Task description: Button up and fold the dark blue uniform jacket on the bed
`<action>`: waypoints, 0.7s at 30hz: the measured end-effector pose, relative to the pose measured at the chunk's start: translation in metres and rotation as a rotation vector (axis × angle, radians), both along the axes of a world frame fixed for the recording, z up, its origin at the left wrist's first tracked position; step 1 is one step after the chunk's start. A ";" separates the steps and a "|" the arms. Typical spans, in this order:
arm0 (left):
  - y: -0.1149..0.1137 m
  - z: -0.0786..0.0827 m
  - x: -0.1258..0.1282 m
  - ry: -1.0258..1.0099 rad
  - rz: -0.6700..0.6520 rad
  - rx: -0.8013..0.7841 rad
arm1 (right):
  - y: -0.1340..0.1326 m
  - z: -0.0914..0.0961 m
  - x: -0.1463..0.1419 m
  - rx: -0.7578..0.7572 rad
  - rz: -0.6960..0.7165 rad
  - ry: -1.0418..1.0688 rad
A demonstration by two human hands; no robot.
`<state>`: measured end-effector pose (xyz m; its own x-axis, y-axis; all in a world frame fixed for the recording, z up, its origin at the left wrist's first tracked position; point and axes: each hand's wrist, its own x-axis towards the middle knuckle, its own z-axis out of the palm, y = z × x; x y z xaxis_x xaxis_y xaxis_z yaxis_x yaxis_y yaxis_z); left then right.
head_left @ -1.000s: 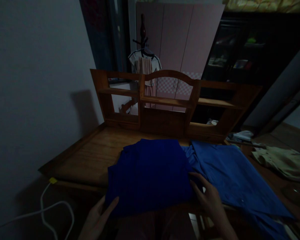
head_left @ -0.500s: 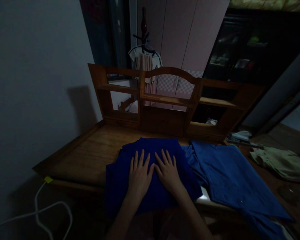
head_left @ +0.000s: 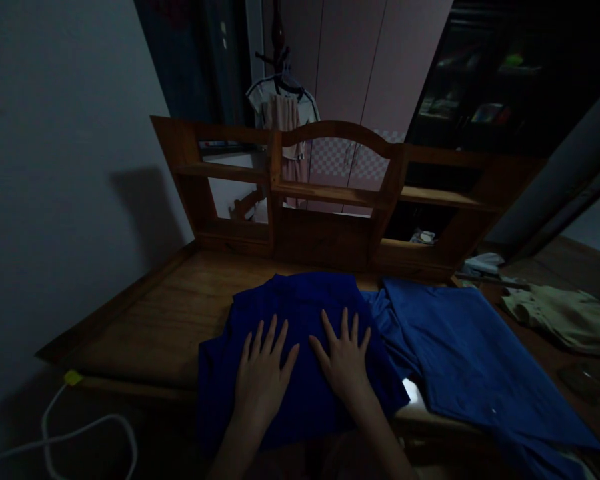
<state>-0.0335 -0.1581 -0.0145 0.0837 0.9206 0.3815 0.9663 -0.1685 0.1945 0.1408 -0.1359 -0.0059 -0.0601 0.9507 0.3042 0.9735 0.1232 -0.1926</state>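
Note:
A folded dark blue garment lies on the wooden desk, its near edge hanging over the front. My left hand rests flat on it, fingers spread, holding nothing. My right hand lies flat beside it on the same cloth, fingers spread too. The two hands are a little apart. A lighter blue garment is spread out to the right, touching the folded one.
A wooden shelf unit stands along the back of the desk. An olive garment lies at the far right. A white cable with a yellow tag hangs at the desk's left front corner. Clothes hang on a stand behind.
A second ago my hands gripped the folded garment's near edges. They then moved on top of it and pressed flat; since then they have slid back toward me and slightly apart.

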 end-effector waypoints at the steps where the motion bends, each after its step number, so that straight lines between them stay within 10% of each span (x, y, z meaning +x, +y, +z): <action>1: -0.001 0.000 -0.006 0.006 0.007 0.000 | 0.000 -0.004 0.002 0.013 -0.072 0.003; 10: -0.015 -0.007 -0.067 -0.059 0.185 0.048 | -0.007 -0.003 0.003 0.048 -0.093 0.036; 15: -0.016 -0.021 -0.081 -0.042 0.091 0.037 | -0.049 0.027 -0.024 -0.007 0.421 0.059; 21: -0.019 -0.031 -0.081 -0.226 0.150 0.070 | -0.073 0.003 -0.055 0.011 0.761 -0.095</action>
<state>-0.1148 -0.1769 -0.0459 -0.1460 0.8872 0.4377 0.9148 -0.0473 0.4011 0.0862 -0.2089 -0.0028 -0.7235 0.6335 0.2741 0.6315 0.7679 -0.1077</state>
